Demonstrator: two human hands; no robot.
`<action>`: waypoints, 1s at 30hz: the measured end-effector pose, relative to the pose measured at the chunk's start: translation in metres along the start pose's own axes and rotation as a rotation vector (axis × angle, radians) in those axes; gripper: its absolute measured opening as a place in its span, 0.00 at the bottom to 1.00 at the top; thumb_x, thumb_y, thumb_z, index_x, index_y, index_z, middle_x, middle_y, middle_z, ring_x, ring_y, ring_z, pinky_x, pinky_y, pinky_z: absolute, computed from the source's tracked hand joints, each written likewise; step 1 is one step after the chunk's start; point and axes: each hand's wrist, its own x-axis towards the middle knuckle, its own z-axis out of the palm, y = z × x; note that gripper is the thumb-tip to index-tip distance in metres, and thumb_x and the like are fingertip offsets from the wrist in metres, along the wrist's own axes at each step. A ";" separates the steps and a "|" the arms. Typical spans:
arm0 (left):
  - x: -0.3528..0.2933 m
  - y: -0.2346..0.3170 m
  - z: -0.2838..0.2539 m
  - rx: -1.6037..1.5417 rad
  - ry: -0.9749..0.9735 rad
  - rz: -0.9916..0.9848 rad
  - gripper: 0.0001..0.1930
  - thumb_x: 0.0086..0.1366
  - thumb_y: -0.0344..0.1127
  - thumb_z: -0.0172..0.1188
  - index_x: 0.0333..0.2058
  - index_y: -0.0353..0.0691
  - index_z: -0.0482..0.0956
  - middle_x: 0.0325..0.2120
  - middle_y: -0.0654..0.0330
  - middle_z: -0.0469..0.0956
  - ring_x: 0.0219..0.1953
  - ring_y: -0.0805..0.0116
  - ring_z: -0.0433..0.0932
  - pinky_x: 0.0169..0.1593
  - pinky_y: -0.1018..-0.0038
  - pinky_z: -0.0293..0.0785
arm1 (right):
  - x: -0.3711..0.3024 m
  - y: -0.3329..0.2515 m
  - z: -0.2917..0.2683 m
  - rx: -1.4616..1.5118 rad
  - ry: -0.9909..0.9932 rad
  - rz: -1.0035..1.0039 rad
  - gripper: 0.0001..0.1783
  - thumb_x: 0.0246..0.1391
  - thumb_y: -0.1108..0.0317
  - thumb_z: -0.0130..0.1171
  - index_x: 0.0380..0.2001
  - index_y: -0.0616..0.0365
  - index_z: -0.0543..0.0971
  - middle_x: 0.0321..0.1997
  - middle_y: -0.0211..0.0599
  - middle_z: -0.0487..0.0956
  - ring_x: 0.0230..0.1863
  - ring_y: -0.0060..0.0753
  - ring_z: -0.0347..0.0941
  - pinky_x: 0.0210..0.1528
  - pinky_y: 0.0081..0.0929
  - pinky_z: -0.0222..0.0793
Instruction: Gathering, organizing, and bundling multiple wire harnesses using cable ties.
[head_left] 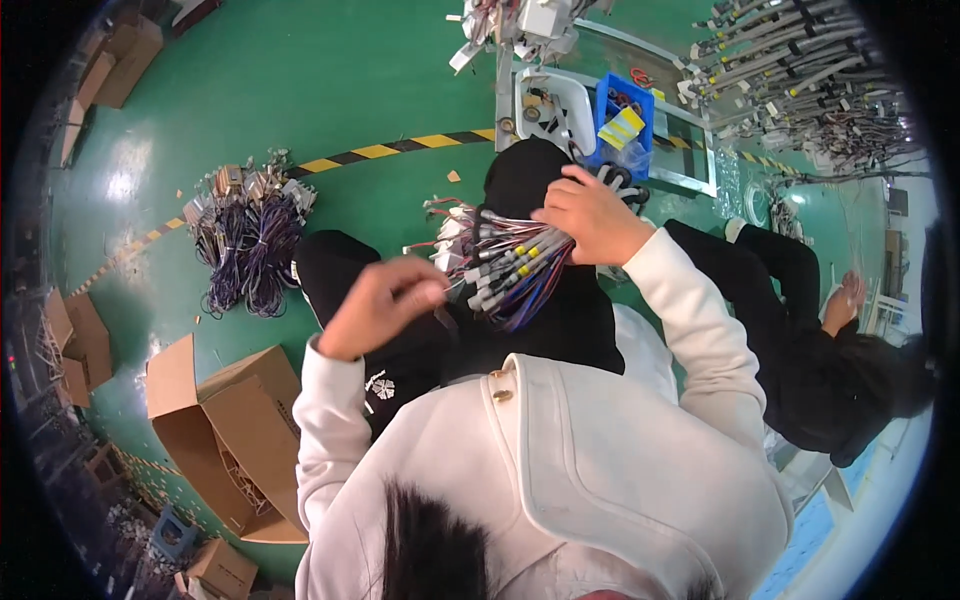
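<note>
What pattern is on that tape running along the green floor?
The floor tape has slanted black and yellow stripes, seen best in the head view.

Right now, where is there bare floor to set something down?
Free green floor spreads beyond the black-and-yellow striped tape, left of the white plastic tray; a smaller patch separates purple wire bundles from the open brown cardboard box. Crowded: the lap, under a multicoloured wire bundle.

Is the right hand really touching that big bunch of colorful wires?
Touching. The head view shows the right hand curled over the wire bundle, pressed against it, with wires coming out from under the hand.
</note>
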 end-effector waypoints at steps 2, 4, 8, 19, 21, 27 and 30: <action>-0.021 0.000 0.018 -0.155 -0.275 -0.031 0.11 0.60 0.36 0.58 0.34 0.32 0.77 0.29 0.58 0.78 0.32 0.71 0.76 0.38 0.76 0.71 | 0.003 0.003 0.006 -0.005 -0.026 0.019 0.26 0.20 0.68 0.68 0.32 0.55 0.75 0.31 0.33 0.71 0.41 0.39 0.69 0.49 0.37 0.63; -0.025 -0.003 0.041 -0.198 -0.458 0.018 0.12 0.62 0.37 0.56 0.36 0.34 0.77 0.31 0.56 0.78 0.34 0.68 0.77 0.41 0.74 0.71 | 0.006 -0.003 0.001 0.050 0.064 0.103 0.22 0.23 0.65 0.69 0.28 0.55 0.74 0.29 0.34 0.69 0.32 0.40 0.72 0.33 0.36 0.67; 0.004 -0.014 0.095 -0.615 -0.362 0.009 0.36 0.58 0.45 0.61 0.58 0.34 0.55 0.52 0.49 0.67 0.55 0.61 0.66 0.58 0.68 0.60 | 0.024 -0.040 -0.021 -0.077 0.268 0.223 0.24 0.23 0.63 0.70 0.30 0.55 0.74 0.31 0.33 0.69 0.28 0.37 0.72 0.26 0.33 0.67; 0.078 0.017 0.043 -1.155 0.295 0.340 0.27 0.65 0.45 0.38 0.58 0.38 0.53 0.54 0.49 0.65 0.51 0.55 0.70 0.51 0.64 0.70 | 0.055 -0.133 -0.038 0.361 0.588 0.224 0.35 0.40 0.72 0.60 0.55 0.59 0.62 0.57 0.49 0.61 0.55 0.53 0.62 0.55 0.39 0.61; 0.064 0.014 0.026 -1.007 0.209 0.275 0.27 0.64 0.44 0.38 0.59 0.37 0.53 0.52 0.49 0.67 0.49 0.59 0.72 0.50 0.66 0.71 | 0.042 -0.135 -0.029 0.525 0.535 0.212 0.33 0.43 0.72 0.60 0.55 0.59 0.64 0.61 0.51 0.58 0.60 0.53 0.59 0.59 0.39 0.58; 0.040 0.003 0.024 -0.469 0.201 0.067 0.19 0.64 0.33 0.39 0.50 0.30 0.67 0.44 0.58 0.73 0.47 0.70 0.70 0.52 0.74 0.65 | 0.049 -0.128 -0.044 0.569 0.839 0.295 0.09 0.46 0.74 0.57 0.34 0.57 0.78 0.36 0.38 0.69 0.36 0.38 0.71 0.39 0.29 0.67; 0.039 -0.006 0.037 -0.410 0.149 -0.049 0.18 0.65 0.32 0.42 0.51 0.32 0.67 0.44 0.59 0.72 0.50 0.70 0.68 0.53 0.74 0.63 | 0.059 -0.120 -0.044 0.390 0.908 0.328 0.05 0.44 0.72 0.59 0.29 0.54 0.78 0.28 0.33 0.71 0.31 0.37 0.70 0.33 0.31 0.65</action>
